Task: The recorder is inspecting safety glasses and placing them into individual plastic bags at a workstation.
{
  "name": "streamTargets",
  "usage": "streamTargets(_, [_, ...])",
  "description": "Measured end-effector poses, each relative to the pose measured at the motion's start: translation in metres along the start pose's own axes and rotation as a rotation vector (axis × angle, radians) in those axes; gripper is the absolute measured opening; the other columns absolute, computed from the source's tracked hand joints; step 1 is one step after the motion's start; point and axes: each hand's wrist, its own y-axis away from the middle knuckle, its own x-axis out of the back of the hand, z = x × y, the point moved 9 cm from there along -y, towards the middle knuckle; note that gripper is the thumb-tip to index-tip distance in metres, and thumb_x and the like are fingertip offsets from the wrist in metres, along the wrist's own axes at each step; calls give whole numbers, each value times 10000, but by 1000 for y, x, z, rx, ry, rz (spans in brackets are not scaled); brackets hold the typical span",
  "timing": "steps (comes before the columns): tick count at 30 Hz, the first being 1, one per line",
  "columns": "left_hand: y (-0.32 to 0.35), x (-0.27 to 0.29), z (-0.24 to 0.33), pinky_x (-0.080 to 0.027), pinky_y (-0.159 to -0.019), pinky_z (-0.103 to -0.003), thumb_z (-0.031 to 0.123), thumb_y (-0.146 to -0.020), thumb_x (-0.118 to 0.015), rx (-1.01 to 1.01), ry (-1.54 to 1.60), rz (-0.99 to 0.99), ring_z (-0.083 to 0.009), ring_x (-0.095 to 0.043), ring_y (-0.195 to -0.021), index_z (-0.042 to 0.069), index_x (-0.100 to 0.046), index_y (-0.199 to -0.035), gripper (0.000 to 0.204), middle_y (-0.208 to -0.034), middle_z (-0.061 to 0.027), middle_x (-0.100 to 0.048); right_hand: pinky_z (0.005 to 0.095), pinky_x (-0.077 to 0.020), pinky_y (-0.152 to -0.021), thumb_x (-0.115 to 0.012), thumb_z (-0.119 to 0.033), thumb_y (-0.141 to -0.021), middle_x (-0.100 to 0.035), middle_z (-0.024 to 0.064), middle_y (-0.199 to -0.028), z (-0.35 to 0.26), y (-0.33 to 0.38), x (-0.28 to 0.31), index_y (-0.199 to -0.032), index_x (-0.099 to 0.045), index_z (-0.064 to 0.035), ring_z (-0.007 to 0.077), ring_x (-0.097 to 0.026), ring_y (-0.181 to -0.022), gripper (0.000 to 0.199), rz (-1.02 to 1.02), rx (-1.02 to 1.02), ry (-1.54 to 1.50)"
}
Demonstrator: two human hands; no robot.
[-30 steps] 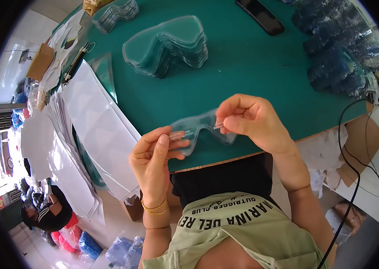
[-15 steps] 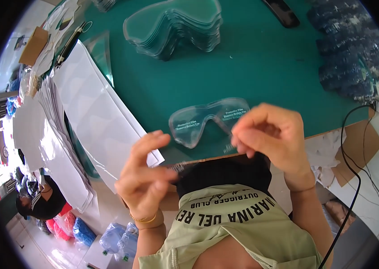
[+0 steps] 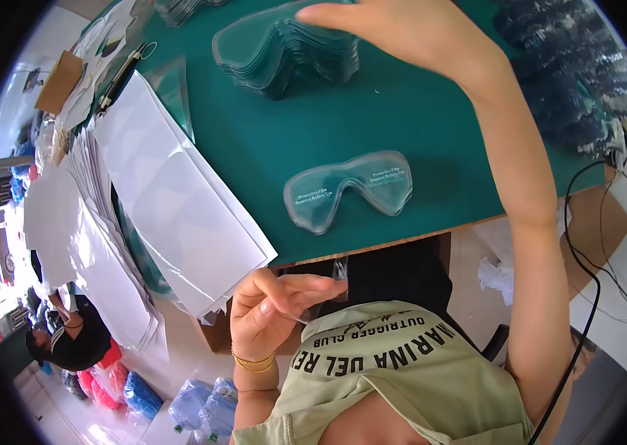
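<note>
Green is covering the desk (image 3: 447, 148) in the head view, and one clear goggle lens (image 3: 350, 171) is lying on it near the front edge, its nose notch opening toward that edge and pale print showing on both lobes. Neither hand is touching it. The left hand (image 3: 273, 308) is hanging just in front of the desk, its grip narrow and holding a scrap of thin clear film (image 3: 340, 268). The right hand (image 3: 391, 28) is overlapping a stack of matching lenses (image 3: 273, 52) farther back on the desk; its fingers are running out of view at the top, so I cannot tell whether that grip is wide, narrow or holding a lens. White sheets (image 3: 187, 193) are spreading across the left of the desk, their nearest corner sitting close to the left hand. Dark stacked pieces (image 3: 577, 81) are filling the far right side, and a small brown box (image 3: 59, 83) is sitting at the far left. A person in black (image 3: 83, 337) is showing at the lower left.
</note>
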Motion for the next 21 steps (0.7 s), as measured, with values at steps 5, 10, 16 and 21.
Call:
streamTargets(5, [15, 5, 6, -343, -1057, -669, 104, -999, -468, -75, 49, 70, -573, -459, -1235, -36, -530, -939, 165, -1260, -415, -502, 441, -517, -803, -676, -126, -788, -676, 251, -927, -1, -28, -22, -947, -694, 57, 378, -660, -909, 243, -281, -66, 253])
streamTargets(10, [19, 11, 6, -352, -1053, -663, 107, -998, -474, -84, -4, 107, -543, -485, -1231, -37, -531, -940, 165, -1257, -411, -509, 439, -525, -775, -679, -93, -727, -676, 263, -906, 1, -37, -23, -892, -697, 60, 374, -668, -881, 226, -245, -54, 257])
streamTargets(16, [13, 9, 4, -333, -1073, -655, 115, -1000, -442, -52, -63, 29, -575, -442, -1250, 6, -499, -940, 137, -1314, -363, -499, 449, -495, -811, -650, -138, -786, -660, 245, -909, -37, -17, 17, -916, -675, 54, 389, -634, -907, 234, 20, 93, 274])
streamTargets(21, [21, 15, 4, -325, -1071, -667, 107, -990, -460, -60, -36, 50, -579, -433, -1256, -5, -521, -933, 140, -1314, -373, -490, 344, -523, -757, -741, -78, -744, -641, 89, -971, -57, 73, -22, -968, -676, -32, 282, -632, -881, 238, -75, 72, 250])
